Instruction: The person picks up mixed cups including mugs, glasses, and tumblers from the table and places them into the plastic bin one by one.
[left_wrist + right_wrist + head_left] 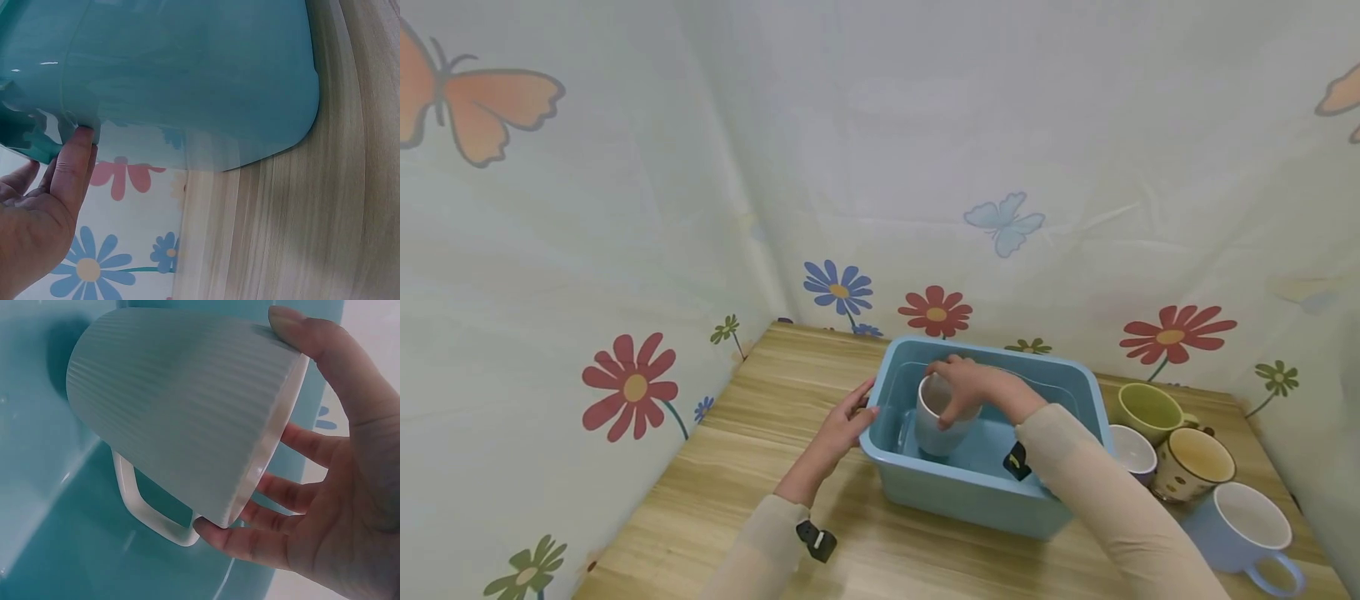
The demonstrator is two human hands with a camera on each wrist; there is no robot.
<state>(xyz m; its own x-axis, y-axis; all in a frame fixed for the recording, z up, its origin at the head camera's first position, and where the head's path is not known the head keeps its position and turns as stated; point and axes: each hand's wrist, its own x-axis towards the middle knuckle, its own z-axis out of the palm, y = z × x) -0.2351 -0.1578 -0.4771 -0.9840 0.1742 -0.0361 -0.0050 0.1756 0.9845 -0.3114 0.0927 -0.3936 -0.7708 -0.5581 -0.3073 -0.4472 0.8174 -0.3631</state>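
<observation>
A white ribbed mug [932, 435] with a handle stands inside a light blue plastic basin [977, 504]. My right hand [973, 390] reaches down over the basin and grips the mug around its rim. In the right wrist view, the thumb lies on one side of the mug [169, 406] and the fingers curl round the other, one fingertip close to the handle. At the basin's left end, my left hand [841, 429] holds the rim. The left wrist view shows fingers of the left hand [47, 206] under that rim.
Right of the basin stand a green cup [1150, 410], a small white-lined bowl-like cup [1133, 452], a spotted cream cup [1191, 467] and a light blue mug [1236, 533]. A flower-printed curtain [880, 167] hangs behind the wood-grain table [700, 508].
</observation>
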